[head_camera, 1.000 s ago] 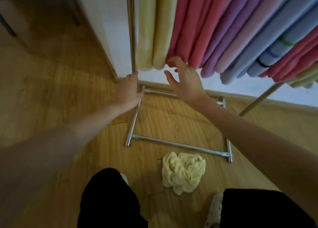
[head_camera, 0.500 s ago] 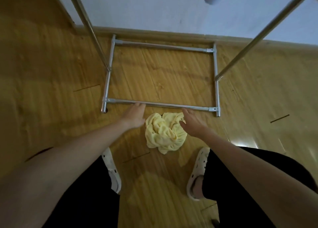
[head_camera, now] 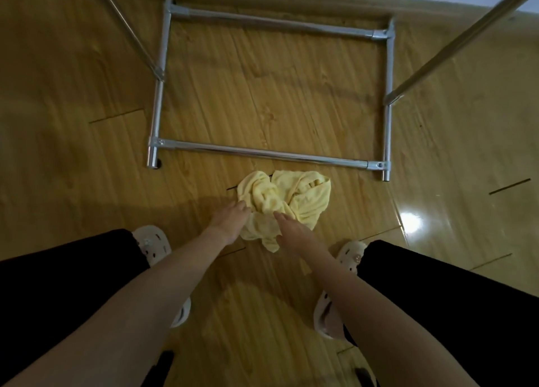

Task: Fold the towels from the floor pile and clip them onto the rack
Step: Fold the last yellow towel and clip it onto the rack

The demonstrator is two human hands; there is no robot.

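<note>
Both hands [head_camera: 230, 221] [head_camera: 291, 230] now down on yellow towel [head_camera: 291, 200], off rack.
</note>
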